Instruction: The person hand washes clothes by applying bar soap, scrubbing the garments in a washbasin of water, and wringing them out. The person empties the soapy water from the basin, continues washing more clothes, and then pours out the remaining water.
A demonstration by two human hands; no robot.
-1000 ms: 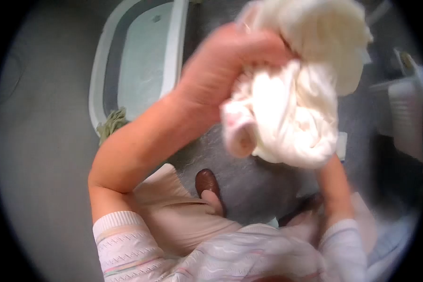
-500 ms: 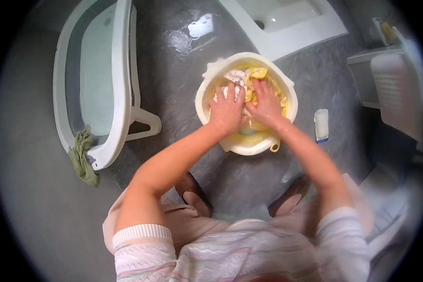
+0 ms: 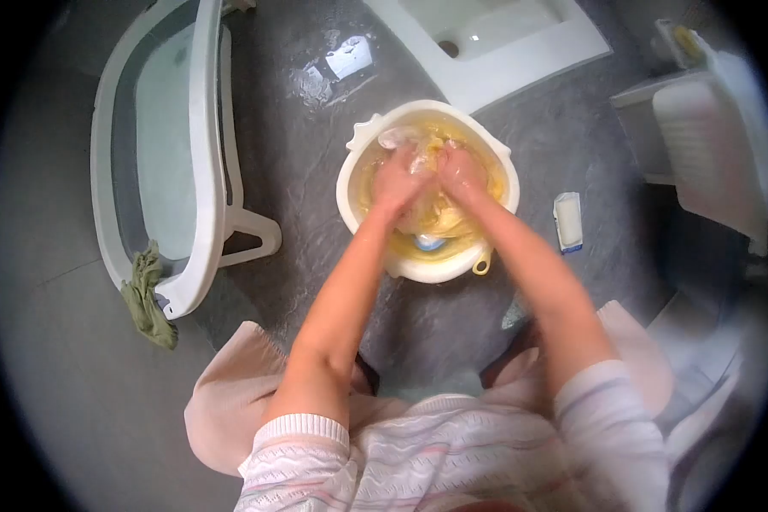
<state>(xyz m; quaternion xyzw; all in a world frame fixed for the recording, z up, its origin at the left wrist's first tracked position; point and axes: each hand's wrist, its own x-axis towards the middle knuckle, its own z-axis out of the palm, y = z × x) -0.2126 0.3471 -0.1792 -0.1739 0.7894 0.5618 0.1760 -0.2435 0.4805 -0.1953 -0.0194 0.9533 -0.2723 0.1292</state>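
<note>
A cream-coloured basin (image 3: 347,192) stands on the dark floor in front of me, with water and wet laundry in it. My left hand (image 3: 396,182) is down inside it, fingers curled into a white cloth (image 3: 398,136). Close beside it, my right hand (image 3: 463,177) is closed on a yellow cloth (image 3: 446,222), its fingertips partly hidden. Near the basin's front wall a small blue patch (image 3: 429,242) shows in the water. A yellow ring (image 3: 481,263) hangs at the front rim.
A white-framed bathtub (image 3: 203,128) stands at left, with a green cloth (image 3: 148,300) draped over its near corner. At the top is a white fixture with a drain hole (image 3: 520,75). A white bar in an opened wrapper (image 3: 568,224) lies right of the basin.
My spread hands have curled into the cloths and drawn closer together. The cloth has shifted within the basin, uncovering the blue patch. The whole view has moved slightly.
</note>
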